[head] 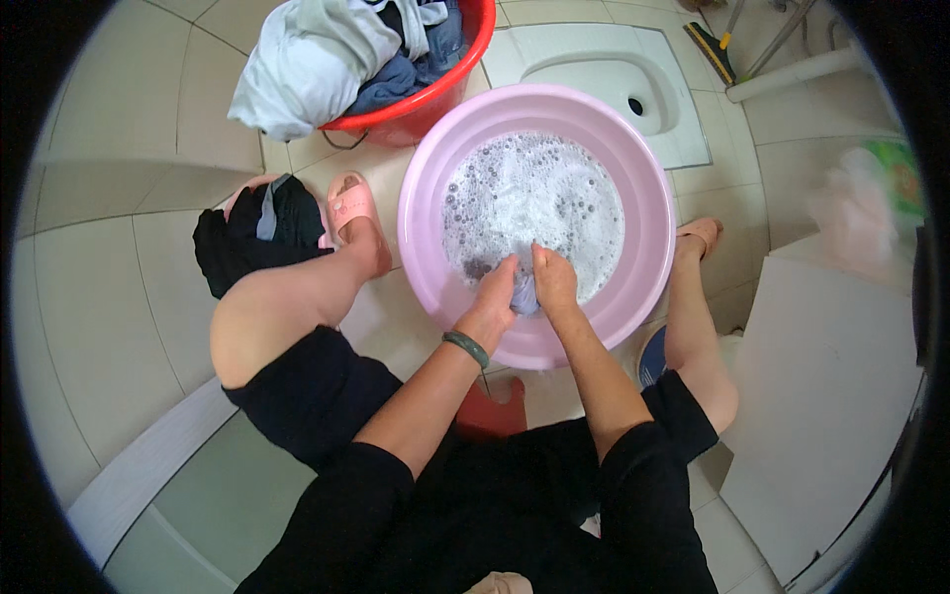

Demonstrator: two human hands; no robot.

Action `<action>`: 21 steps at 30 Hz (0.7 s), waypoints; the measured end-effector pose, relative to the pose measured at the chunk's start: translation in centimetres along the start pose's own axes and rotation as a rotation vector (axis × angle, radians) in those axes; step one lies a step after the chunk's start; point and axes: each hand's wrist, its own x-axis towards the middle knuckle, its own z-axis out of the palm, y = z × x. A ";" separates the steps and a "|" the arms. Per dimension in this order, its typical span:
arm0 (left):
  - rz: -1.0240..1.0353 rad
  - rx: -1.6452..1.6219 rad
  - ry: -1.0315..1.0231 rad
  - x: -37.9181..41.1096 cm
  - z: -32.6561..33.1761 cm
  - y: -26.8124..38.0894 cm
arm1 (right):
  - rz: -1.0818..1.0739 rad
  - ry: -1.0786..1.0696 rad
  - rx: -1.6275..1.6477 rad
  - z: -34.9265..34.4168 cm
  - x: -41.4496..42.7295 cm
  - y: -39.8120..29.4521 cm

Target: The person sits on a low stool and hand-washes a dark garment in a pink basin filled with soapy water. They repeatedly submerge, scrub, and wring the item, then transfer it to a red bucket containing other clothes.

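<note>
A large pink plastic basin (430, 289) stands on the tiled floor before me, holding sudsy water (534, 200). Over its near side, a bluish-grey wet cloth (525, 295) is bunched between my two hands. My left hand (496, 293), with a dark green bangle on the wrist, grips the cloth from the left. On the other side, my right hand (554, 278) is closed on the same cloth. Part of the cloth and some fingers are hidden by the hands and suds.
Beyond the basin at left is a red tub (404, 111) heaped with clothes (319, 67). Dark clothes (286, 223) fill a small pink container beside my slippered foot. A squat toilet (594, 74) lies behind the basin; a floor brush (711, 53) and white cabinet (824, 386) are at right.
</note>
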 end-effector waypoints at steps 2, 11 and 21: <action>0.024 0.112 0.091 1.1 0.2 1.2 | 0.086 0.077 0.091 2.2 1.6 3.6; -0.097 0.229 0.113 8.0 -2.1 2.2 | 0.031 -0.138 0.309 7.3 4.7 9.4; -0.239 0.090 -0.103 10.0 -3.8 3.3 | 0.006 -0.358 0.607 4.2 1.2 -0.7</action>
